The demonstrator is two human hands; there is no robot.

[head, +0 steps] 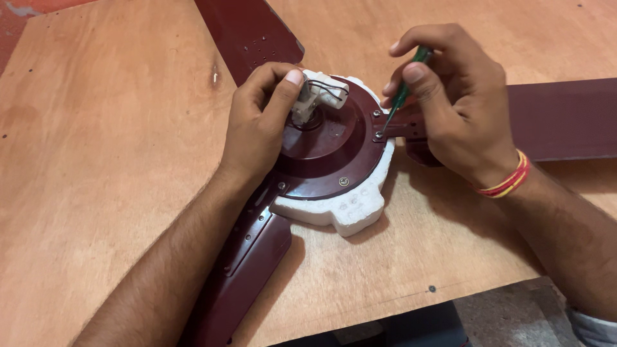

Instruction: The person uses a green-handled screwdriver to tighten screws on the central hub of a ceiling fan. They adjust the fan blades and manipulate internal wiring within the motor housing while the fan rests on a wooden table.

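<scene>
Our left hand (257,122) grips the white connector (315,96) atop the maroon fan motor (328,148); our right hand (450,103) pinches a green screwdriver (402,93), tip on a blade screw (379,135); wooden surface (109,128) beneath.

blade toward 3 o'clock (565,119) cut off by right edge. blade toward 12 o'clock (247,32) cut off by top edge. blade toward 7 o'clock (241,276) runs off bottom edge, root hidden under left hand (257,125). screwdriver (403,90) handle mostly hidden inside right hand (450,103). white foam block (347,209) largely covered by motor housing (328,148). screw slots too small to tell.
</scene>
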